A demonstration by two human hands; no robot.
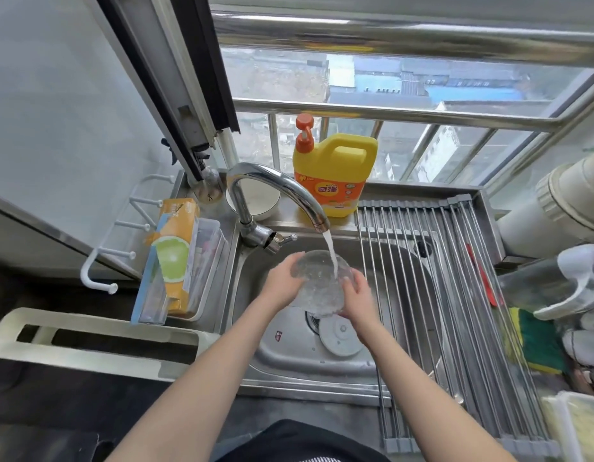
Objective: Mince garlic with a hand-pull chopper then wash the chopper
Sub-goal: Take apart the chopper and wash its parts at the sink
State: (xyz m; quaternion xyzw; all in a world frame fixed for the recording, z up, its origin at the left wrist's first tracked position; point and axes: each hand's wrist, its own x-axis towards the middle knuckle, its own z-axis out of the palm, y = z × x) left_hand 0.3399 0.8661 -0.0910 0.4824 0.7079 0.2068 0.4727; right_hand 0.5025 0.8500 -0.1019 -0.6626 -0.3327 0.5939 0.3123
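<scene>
Centre of frame, over the steel sink point(279, 358): a person rinses the clear chopper bowl point(320, 283) under the running tap point(275, 185), w/ the water stream point(331, 253) striking the bowl's upper right part. The left hand point(282, 283) grips the bowl's left rim, fingers curled over the edge; the right hand point(357, 296) cups its right and lower side, fingers wrapped round the wall. Bowl is tilted, held clear of the basin floor. Just below it, centre-lower frame, a white round lid point(340, 335) lies flat in the sink beside the drain, prob. the chopper's top, though that can't be confirmed.

Handling, as judged: the bowl looks like light, stiff clear plastic, not likely to shatter, but wet & slick, so a one-hand pinch on the wall could slip. Best hold appears to be at the rim, thumb inside and fingers outside, w/ the other hand supporting underneath, as here. Any blade part is not visible, so care is due when reaching into the basin.

Upper centre: yellow detergent jug point(335, 175) on the ledge behind the tap. Right of frame: roll-up drying rack point(455, 295) across the sink's side, a green-yellow sponge point(536, 341) at its far edge.
</scene>
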